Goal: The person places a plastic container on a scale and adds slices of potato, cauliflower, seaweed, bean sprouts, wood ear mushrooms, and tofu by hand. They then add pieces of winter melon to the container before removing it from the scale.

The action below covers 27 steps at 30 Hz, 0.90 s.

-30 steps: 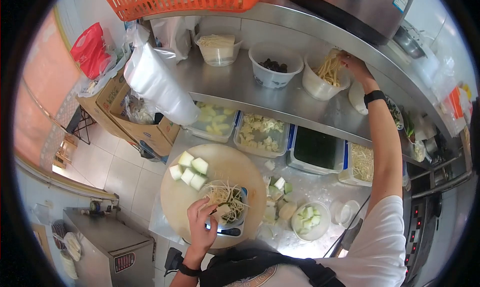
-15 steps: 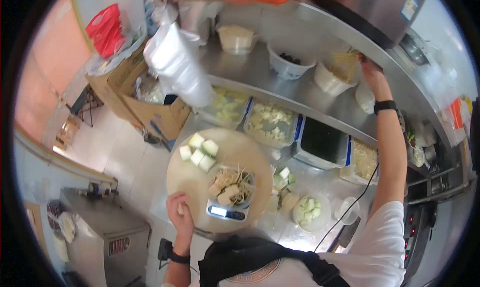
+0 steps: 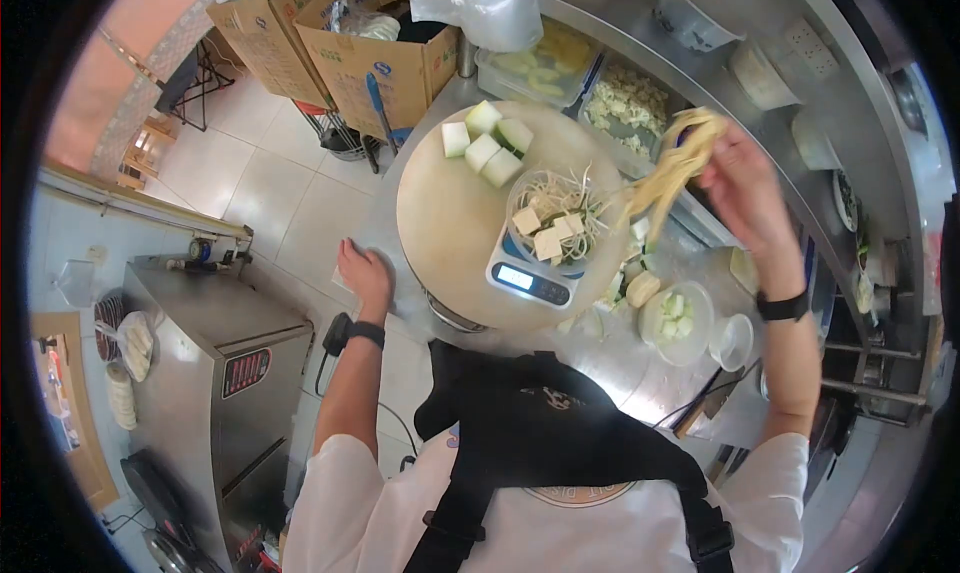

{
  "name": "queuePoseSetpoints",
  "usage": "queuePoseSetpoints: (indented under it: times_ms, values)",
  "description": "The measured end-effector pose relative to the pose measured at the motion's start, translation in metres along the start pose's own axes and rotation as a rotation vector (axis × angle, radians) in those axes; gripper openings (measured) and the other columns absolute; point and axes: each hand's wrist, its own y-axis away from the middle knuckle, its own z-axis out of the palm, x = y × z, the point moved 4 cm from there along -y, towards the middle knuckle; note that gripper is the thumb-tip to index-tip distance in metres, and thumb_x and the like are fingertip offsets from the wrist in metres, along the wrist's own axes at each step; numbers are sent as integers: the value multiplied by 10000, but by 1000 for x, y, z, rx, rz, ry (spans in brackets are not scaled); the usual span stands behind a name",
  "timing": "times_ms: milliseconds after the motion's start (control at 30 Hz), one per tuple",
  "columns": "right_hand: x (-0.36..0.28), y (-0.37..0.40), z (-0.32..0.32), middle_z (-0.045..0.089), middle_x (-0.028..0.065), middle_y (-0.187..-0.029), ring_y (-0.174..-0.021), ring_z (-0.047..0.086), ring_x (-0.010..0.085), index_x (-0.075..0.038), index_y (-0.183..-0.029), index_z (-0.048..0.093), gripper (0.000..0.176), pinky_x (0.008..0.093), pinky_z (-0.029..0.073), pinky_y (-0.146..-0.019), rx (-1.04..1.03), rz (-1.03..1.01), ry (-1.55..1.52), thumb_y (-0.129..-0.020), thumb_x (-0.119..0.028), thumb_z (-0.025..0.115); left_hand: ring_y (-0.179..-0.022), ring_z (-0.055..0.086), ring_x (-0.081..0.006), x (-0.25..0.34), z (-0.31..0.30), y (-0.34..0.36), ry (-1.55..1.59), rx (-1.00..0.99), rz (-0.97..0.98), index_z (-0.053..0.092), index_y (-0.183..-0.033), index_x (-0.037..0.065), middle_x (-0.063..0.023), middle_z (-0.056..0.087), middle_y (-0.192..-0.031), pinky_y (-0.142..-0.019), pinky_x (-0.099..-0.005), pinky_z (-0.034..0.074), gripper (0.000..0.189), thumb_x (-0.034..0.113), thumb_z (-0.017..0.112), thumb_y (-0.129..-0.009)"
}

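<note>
A bundle of yellowish strips [image 3: 672,165], like noodles or tofu skin, dangles from my right hand [image 3: 745,185], closed round it right of the bowl. On the round board [image 3: 440,213], a digital scale [image 3: 531,283] carries a clear bowl [image 3: 580,268] of bean sprouts [image 3: 590,201] and pale tofu cubes [image 3: 548,243]. White-green chunks [image 3: 482,153] lie at the board's upper left. My left hand [image 3: 364,273] holds nothing, fingers apart, beside the board's left edge.
Food tubs [image 3: 625,108] line the back of the counter under a metal shelf with white bowls [image 3: 762,75]. A bowl of cut green pieces [image 3: 677,318] and an empty cup [image 3: 731,343] stand at right. Cardboard boxes [image 3: 375,68] are beyond the board.
My right hand has come down from the shelf bowl with the strips, towards the scale. My left hand stays at the board's left side. The camera view has shifted.
</note>
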Motion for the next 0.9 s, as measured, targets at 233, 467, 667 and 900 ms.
queuePoseSetpoints:
  times_ms: [233,467,667,900]
  values:
    - [95,5,58,575,103,-963,-851,550,205,-5,-994,557,188,287,445,-745,-74,-97,688,-816,-62,537,-1208,364,-286,25,4,5,-341,117,-17,419,-1218,9,-135,447,-1255,-1011,-436,239,448,180,458,-805]
    - [119,9,76,521,104,-1027,-851,543,230,-1,-1003,591,231,297,442,-743,-232,-427,1154,-775,30,576,-1196,374,-282,29,2,3,-361,136,-22,423,-1211,11,-134,464,-1224,-999,-435,253,439,177,447,-805]
    - [45,7,72,562,105,-1028,-862,562,195,-14,-1034,616,279,288,454,-735,-190,-213,895,-762,38,583,-1172,393,-289,36,0,2,-411,134,-12,435,-1191,8,-138,481,-1193,-988,-443,264,429,175,454,-797]
    - [32,1,45,589,72,-899,-765,572,115,-1,-937,638,157,218,465,-660,-86,56,542,-791,14,584,-1154,412,-288,37,3,2,-436,173,18,441,-1183,7,-132,491,-1178,-968,-452,289,430,177,461,-788]
